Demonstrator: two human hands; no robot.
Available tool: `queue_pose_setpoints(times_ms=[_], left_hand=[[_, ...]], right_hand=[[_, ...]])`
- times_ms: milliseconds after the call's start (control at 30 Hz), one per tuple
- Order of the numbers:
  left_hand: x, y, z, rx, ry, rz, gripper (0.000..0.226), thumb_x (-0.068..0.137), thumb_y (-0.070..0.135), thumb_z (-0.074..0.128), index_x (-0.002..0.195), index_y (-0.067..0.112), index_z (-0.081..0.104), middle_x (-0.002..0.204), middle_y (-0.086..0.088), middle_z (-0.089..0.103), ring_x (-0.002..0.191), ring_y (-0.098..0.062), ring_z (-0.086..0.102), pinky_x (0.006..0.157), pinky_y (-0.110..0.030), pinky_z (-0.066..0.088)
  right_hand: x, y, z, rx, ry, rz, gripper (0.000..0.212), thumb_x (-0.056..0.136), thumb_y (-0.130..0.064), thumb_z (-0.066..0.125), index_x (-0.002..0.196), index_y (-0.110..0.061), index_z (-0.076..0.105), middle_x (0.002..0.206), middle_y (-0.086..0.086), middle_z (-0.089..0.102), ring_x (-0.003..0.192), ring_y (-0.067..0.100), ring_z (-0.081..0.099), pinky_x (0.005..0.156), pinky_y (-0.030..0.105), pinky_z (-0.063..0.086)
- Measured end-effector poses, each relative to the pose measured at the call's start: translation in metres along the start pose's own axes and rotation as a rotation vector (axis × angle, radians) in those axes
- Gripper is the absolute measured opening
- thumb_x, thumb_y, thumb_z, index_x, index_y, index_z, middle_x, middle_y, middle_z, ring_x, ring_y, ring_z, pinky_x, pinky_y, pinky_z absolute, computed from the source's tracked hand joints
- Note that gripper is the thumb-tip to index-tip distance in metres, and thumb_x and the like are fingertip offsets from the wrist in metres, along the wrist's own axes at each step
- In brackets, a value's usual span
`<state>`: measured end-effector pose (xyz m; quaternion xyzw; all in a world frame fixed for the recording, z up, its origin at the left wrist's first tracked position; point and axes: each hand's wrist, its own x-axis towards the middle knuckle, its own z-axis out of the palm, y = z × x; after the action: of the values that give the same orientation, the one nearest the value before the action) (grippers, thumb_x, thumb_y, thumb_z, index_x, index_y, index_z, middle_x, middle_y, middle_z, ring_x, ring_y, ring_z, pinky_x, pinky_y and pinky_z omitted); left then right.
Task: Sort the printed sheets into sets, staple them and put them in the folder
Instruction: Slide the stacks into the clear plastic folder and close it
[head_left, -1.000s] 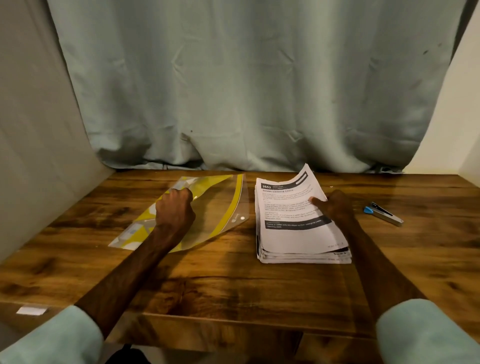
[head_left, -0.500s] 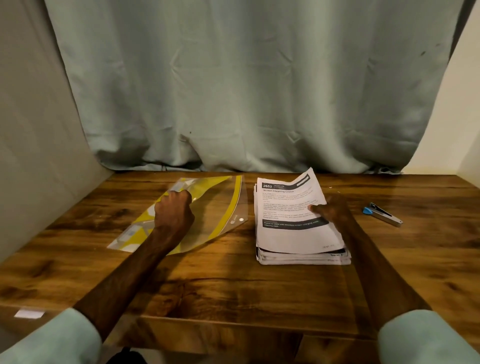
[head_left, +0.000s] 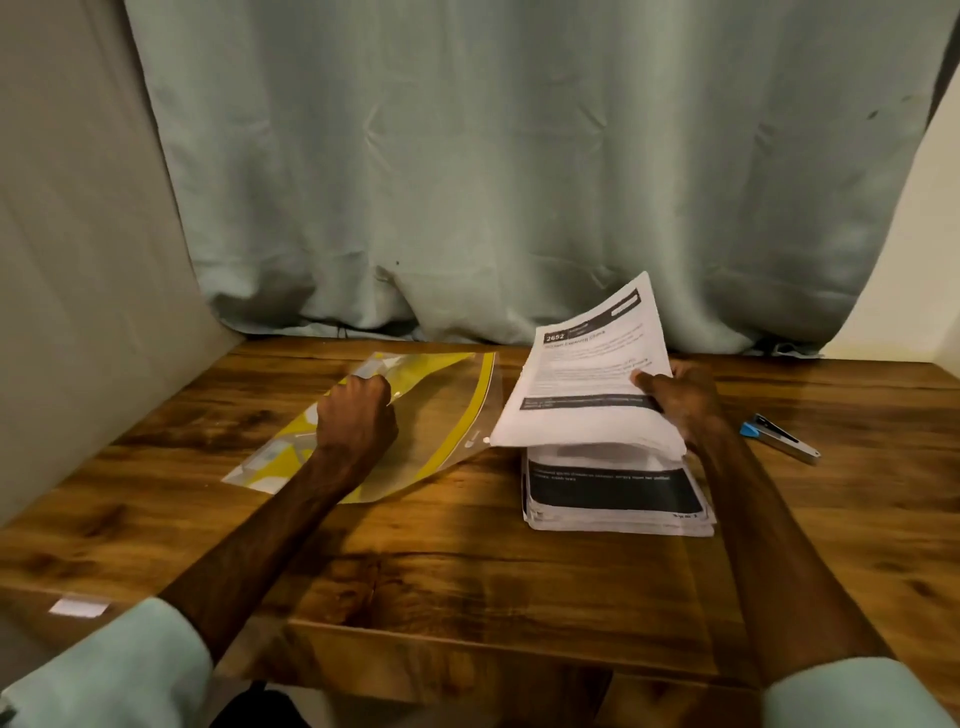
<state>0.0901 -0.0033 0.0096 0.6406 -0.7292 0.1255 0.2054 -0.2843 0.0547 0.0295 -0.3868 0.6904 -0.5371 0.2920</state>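
The job looks barely begun. At centre right the right hand (head_left: 680, 400) grips a wad of sheets (head_left: 587, 384), thumb on top and fingers under, tilting it up off the stack (head_left: 618, 499) on the table (head_left: 467, 571). Left of centre, the left hand (head_left: 358, 415) is curled into a fist on the folder (head_left: 441, 410) and seems to pinch its clear cover. The folder lies flat just left of the stack, and I see no paper in it. The stapler (head_left: 779, 444) lies at the right, apart from the stack. No separate sets are laid out, so I judge sorting, stapling and filing all remain. The left fingers are hidden under the fist. Beyond "2652", the print is too blurred to read.
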Motion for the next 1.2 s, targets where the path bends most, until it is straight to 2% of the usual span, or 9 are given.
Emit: queue_pose_setpoints(times_ms=[133,267,400,500,667,733,900,1100,1200], left_hand=[[-0.002,0.001,0.003,0.051,-0.028,-0.007,0.021,0.094,0.035,0.067,0.097,0.015,0.070,0.094,-0.011,0.069,0.085,-0.031,0.066,0.065,-0.033,0.050],[-0.001,0.001,0.004,0.014,-0.038,0.004,0.026,0.094,0.041,0.067,0.095,0.015,0.071,0.091,-0.008,0.069,0.083,-0.029,0.067,0.067,-0.034,0.054],[0.001,0.001,0.000,0.033,-0.012,0.019,0.023,0.094,0.038,0.066,0.092,0.015,0.069,0.090,-0.008,0.068,0.083,-0.029,0.067,0.064,-0.031,0.047],[0.003,-0.001,-0.001,0.012,-0.007,0.018,0.021,0.094,0.036,0.067,0.091,0.015,0.069,0.087,-0.008,0.068,0.080,-0.028,0.066,0.067,-0.033,0.056],[0.002,-0.002,-0.003,0.033,-0.027,0.047,0.017,0.094,0.032,0.065,0.094,0.016,0.071,0.089,-0.008,0.070,0.080,-0.027,0.066,0.066,-0.032,0.052],[0.001,-0.003,-0.004,0.025,-0.050,0.063,0.010,0.091,0.022,0.064,0.091,0.016,0.072,0.088,-0.008,0.070,0.080,-0.029,0.066,0.063,-0.031,0.046],[-0.003,-0.006,-0.005,0.072,-0.063,0.115,0.016,0.091,0.002,0.054,0.087,0.013,0.065,0.088,-0.012,0.065,0.086,-0.035,0.065,0.066,-0.035,0.044],[-0.010,-0.006,-0.006,0.133,-0.059,0.175,0.018,0.096,0.004,0.050,0.095,0.009,0.067,0.094,-0.015,0.067,0.091,-0.037,0.065,0.067,-0.036,0.042],[-0.013,-0.006,-0.005,0.112,-0.054,0.189,0.017,0.094,0.002,0.052,0.095,0.010,0.067,0.093,-0.016,0.067,0.089,-0.038,0.064,0.064,-0.035,0.039]], right_hand=[[-0.006,-0.014,0.024,0.116,-0.034,0.005,0.027,0.093,-0.016,0.072,0.115,0.000,0.067,0.116,0.012,0.072,0.082,0.025,0.072,0.063,0.029,0.056],[-0.018,-0.005,0.051,-0.026,-0.141,0.063,0.026,0.092,-0.020,0.073,0.112,-0.005,0.066,0.106,0.005,0.068,0.076,0.017,0.065,0.058,0.025,0.048],[-0.019,0.010,0.060,-0.174,-0.266,0.119,0.039,0.085,-0.026,0.080,0.119,-0.010,0.067,0.118,0.006,0.072,0.094,0.022,0.069,0.086,0.036,0.056],[-0.019,0.010,0.061,-0.182,-0.284,0.144,0.042,0.082,-0.025,0.082,0.119,-0.010,0.067,0.119,0.008,0.072,0.097,0.024,0.069,0.094,0.040,0.054],[-0.026,0.001,0.084,-0.131,-0.180,0.135,0.041,0.090,-0.022,0.075,0.126,-0.006,0.062,0.117,0.006,0.066,0.097,0.024,0.063,0.082,0.034,0.049],[-0.030,0.001,0.101,-0.109,-0.124,0.095,0.039,0.091,-0.019,0.074,0.126,-0.004,0.064,0.127,0.010,0.068,0.103,0.027,0.067,0.080,0.033,0.051],[-0.043,0.002,0.136,-0.109,-0.036,0.017,0.039,0.092,-0.015,0.073,0.127,-0.002,0.064,0.133,0.013,0.065,0.113,0.031,0.067,0.080,0.030,0.051],[-0.055,0.002,0.163,-0.090,0.019,-0.017,0.038,0.092,-0.016,0.073,0.127,-0.003,0.063,0.133,0.012,0.065,0.113,0.031,0.067,0.080,0.030,0.053],[-0.062,0.004,0.178,-0.102,0.002,-0.030,0.037,0.090,-0.015,0.074,0.123,-0.002,0.063,0.130,0.014,0.067,0.113,0.032,0.068,0.085,0.037,0.057]])
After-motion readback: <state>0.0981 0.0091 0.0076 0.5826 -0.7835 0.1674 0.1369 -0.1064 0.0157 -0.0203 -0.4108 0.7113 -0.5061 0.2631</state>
